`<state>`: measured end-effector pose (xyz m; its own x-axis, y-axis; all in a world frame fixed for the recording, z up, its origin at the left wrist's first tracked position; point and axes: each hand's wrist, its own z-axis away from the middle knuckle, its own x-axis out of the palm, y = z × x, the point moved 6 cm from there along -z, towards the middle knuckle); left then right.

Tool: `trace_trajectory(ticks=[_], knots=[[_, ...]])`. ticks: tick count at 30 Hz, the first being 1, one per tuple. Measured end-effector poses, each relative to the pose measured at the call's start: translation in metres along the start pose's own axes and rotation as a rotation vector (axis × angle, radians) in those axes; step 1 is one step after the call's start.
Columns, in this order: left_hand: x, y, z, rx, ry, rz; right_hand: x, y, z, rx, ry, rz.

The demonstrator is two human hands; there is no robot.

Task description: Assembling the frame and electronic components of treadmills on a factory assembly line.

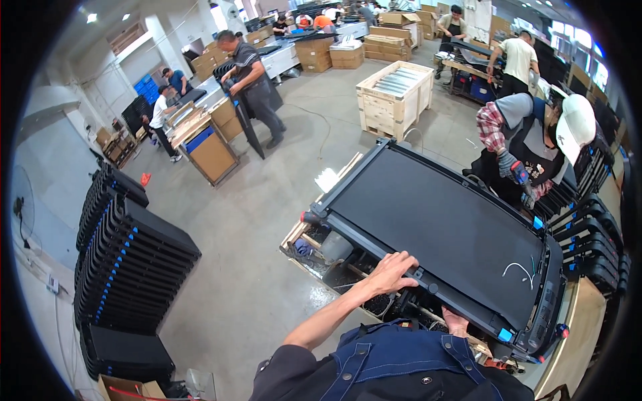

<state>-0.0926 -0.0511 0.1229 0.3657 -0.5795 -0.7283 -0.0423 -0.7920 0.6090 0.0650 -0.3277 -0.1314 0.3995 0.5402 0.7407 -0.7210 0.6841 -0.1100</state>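
Note:
A black treadmill deck (441, 214) with a wide flat belt lies on a wooden-edged workbench in front of me. My left hand (393, 273) grips its near side rail, fingers curled over the top and thumb toward the right. Lower and to the right, my right hand (456, 321) reaches under the same rail near the deck's right end, its fingers hidden by the frame. A thin white cable (520, 269) lies loose on the belt. Blue tape (506, 335) sticks to the near right corner.
Across the deck, a co-worker in a white cap (576, 127) leans in with a power screwdriver (518, 171). Tall stacks of black decks (134, 260) stand at the left. Beyond are a wooden crate (394, 97) and another person carrying a black panel (246, 123). Black frames (588, 234) are piled at the right.

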Motion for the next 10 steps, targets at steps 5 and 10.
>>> trace_trajectory(ticks=[5, 10], knots=[[-0.199, 0.149, -0.018, 0.257, 0.567, 0.339, 0.022, 0.001, 0.023, 0.052, -0.096, -0.007], [-0.286, 0.248, 0.025, 0.677, 0.906, 0.979, 0.032, 0.020, 0.009, 0.187, -0.131, -0.147]])
